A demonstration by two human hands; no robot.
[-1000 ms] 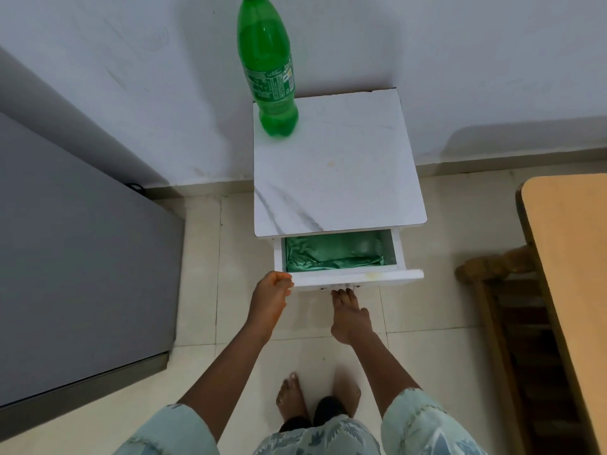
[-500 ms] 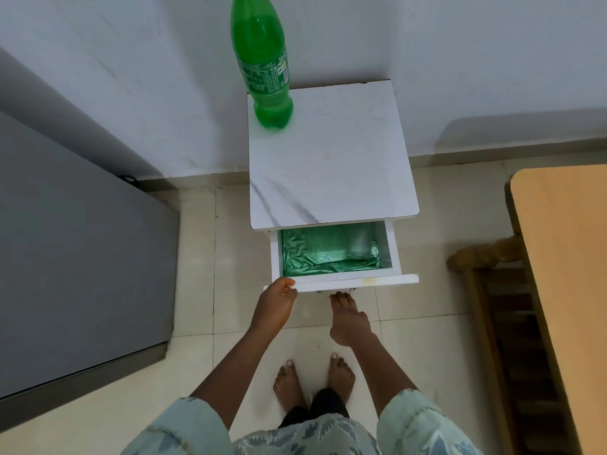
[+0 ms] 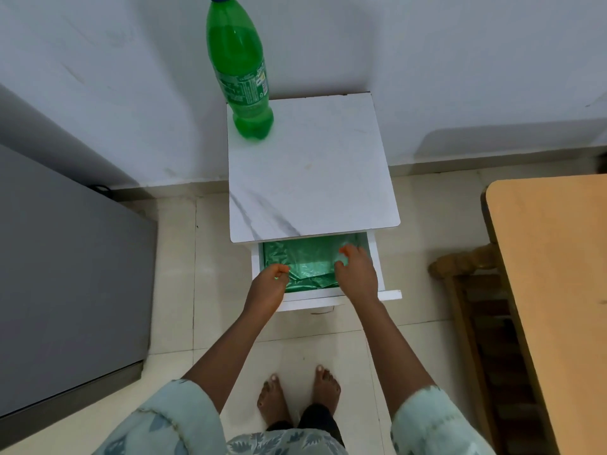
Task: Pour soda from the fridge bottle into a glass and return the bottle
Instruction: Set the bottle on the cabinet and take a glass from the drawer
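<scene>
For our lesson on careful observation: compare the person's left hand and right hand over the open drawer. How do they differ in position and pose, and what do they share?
The left hand sits at the drawer's near left corner; the right hand reaches deeper in, on the right. The left hand's fingers are curled close at the green plastic lining; the right hand's fingers are spread apart above it. Both are bare, palm down, and hold no separate object.

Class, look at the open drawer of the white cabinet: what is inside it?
The drawer holds crumpled green plastic. Both hands reach in, left hand and right hand. Anything under the plastic, or further back beneath the cabinet top, is hidden.
</scene>
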